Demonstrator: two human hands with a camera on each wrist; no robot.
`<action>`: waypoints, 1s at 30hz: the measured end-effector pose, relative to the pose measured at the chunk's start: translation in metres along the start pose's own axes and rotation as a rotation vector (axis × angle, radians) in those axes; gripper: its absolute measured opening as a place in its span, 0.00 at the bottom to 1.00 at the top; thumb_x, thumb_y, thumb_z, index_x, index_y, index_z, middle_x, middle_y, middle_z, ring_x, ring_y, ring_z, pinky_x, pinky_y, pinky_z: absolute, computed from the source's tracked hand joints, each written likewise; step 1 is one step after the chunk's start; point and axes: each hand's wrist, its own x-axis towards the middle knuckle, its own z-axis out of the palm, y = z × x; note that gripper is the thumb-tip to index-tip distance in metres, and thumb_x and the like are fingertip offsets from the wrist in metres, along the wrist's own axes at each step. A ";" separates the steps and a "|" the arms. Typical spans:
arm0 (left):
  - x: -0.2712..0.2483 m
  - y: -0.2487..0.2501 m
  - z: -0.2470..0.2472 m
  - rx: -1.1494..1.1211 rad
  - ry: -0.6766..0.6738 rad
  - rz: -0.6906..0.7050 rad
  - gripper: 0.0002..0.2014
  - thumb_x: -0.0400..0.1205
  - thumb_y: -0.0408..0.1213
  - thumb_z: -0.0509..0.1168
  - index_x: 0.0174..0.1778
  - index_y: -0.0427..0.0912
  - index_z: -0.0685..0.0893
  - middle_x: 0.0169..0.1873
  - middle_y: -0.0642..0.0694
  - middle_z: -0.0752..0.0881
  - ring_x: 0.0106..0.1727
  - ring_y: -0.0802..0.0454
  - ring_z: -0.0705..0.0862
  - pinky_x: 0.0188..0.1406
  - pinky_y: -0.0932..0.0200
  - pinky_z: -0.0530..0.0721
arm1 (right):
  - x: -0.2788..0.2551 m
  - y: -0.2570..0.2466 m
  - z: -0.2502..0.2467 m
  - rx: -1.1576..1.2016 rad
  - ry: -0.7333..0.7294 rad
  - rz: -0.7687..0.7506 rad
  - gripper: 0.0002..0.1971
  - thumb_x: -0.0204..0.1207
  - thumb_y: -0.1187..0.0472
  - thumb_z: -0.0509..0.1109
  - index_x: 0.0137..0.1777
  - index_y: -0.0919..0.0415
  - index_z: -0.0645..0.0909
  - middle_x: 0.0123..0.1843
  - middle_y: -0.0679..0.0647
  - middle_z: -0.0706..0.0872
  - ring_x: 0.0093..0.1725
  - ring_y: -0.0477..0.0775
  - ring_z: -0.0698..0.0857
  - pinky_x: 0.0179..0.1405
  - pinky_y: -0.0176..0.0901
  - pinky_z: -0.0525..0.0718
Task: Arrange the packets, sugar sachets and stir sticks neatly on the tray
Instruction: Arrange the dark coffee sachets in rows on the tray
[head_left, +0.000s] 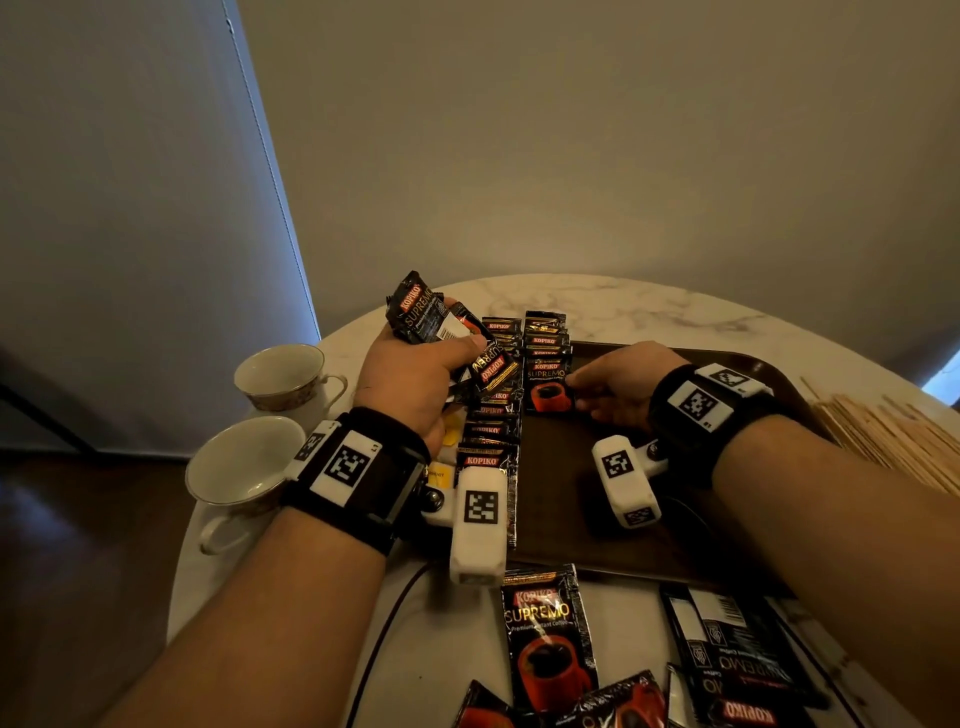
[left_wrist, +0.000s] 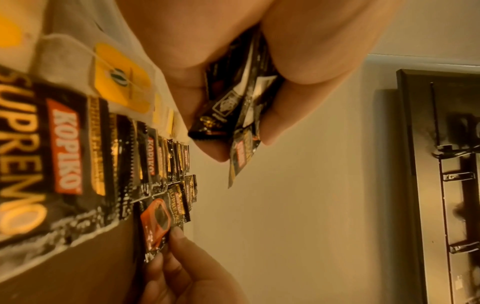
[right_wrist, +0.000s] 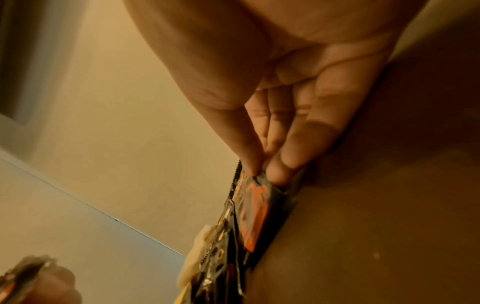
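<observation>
My left hand (head_left: 449, 338) hovers over the tray's left edge and grips a bunch of black Kopiko coffee packets (head_left: 415, 306), seen close in the left wrist view (left_wrist: 239, 111). The dark brown tray (head_left: 566, 499) carries two overlapping columns of packets, a long left one (head_left: 491, 431) and a shorter one (head_left: 545, 340). My right hand (head_left: 576, 387) rests low on the tray and pinches the nearest packet of the shorter column (head_left: 548, 387) between thumb and fingers (right_wrist: 280, 156). That packet (right_wrist: 255, 207) lies almost flat. Wooden stir sticks (head_left: 893, 436) lie piled right of the tray.
Two white teacups (head_left: 278, 374) (head_left: 244, 467) stand at the table's left edge. Yellow-tagged tea bags (left_wrist: 122, 78) lie left of the packet column. Loose coffee packets (head_left: 548, 639) (head_left: 737, 654) are scattered at the front. A dark cable (head_left: 384, 623) crosses the marble table (head_left: 623, 306).
</observation>
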 end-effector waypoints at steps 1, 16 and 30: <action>0.001 0.000 -0.001 -0.003 -0.003 0.001 0.19 0.78 0.20 0.74 0.62 0.42 0.87 0.44 0.42 0.92 0.38 0.49 0.93 0.31 0.54 0.90 | 0.000 0.000 0.001 -0.011 0.001 0.007 0.05 0.77 0.67 0.78 0.51 0.66 0.87 0.45 0.60 0.91 0.37 0.53 0.88 0.33 0.43 0.84; 0.001 -0.002 0.001 0.001 -0.052 -0.049 0.17 0.77 0.22 0.76 0.57 0.44 0.88 0.47 0.40 0.93 0.51 0.40 0.93 0.39 0.47 0.91 | 0.000 -0.002 0.001 -0.030 -0.021 0.016 0.11 0.81 0.58 0.76 0.58 0.63 0.84 0.47 0.58 0.88 0.43 0.54 0.87 0.37 0.44 0.84; -0.020 -0.005 0.021 -0.163 -0.193 -0.207 0.27 0.72 0.26 0.73 0.70 0.30 0.83 0.62 0.25 0.88 0.58 0.26 0.90 0.58 0.28 0.88 | -0.075 0.010 0.000 0.259 -0.330 -0.296 0.18 0.63 0.57 0.82 0.50 0.60 0.82 0.42 0.59 0.89 0.31 0.49 0.85 0.31 0.41 0.84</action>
